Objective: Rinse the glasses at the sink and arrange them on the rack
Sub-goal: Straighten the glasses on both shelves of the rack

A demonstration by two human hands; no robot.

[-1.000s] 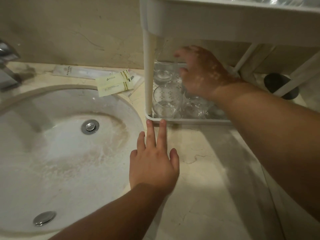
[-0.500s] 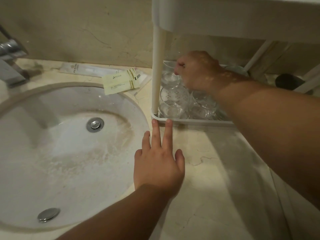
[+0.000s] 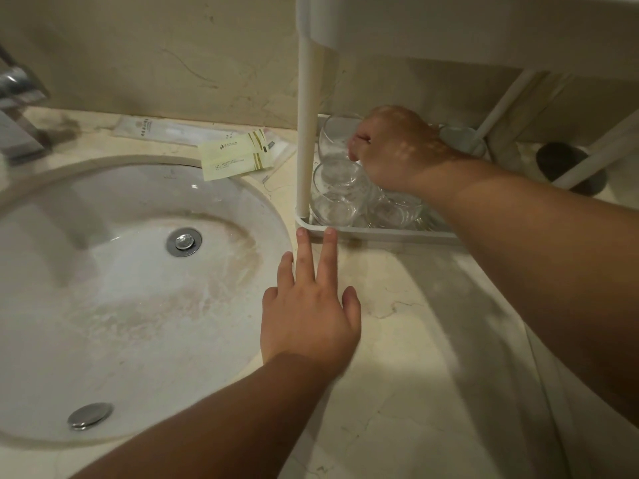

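Note:
A white two-tier rack [image 3: 380, 235] stands on the counter right of the sink [image 3: 114, 271]. Several clear glasses sit on its lower tray; one [image 3: 337, 198] stands at the front left corner. My right hand [image 3: 394, 146] reaches under the upper shelf and grips a clear glass [image 3: 333, 140] by its rim, raised slightly above the others. My left hand [image 3: 311, 305] lies flat on the counter with straight fingers, two fingertips touching the tray's front edge.
A chrome tap [image 3: 17, 108] is at the far left. Paper sachets [image 3: 238, 155] lie behind the basin by the wall. A dark round object [image 3: 570, 167] sits behind the rack's right legs. The rack's white post [image 3: 306, 133] stands close to the held glass.
My right hand went from open over the glasses to curled on one glass's rim and has lifted it a little. My left hand has stayed put.

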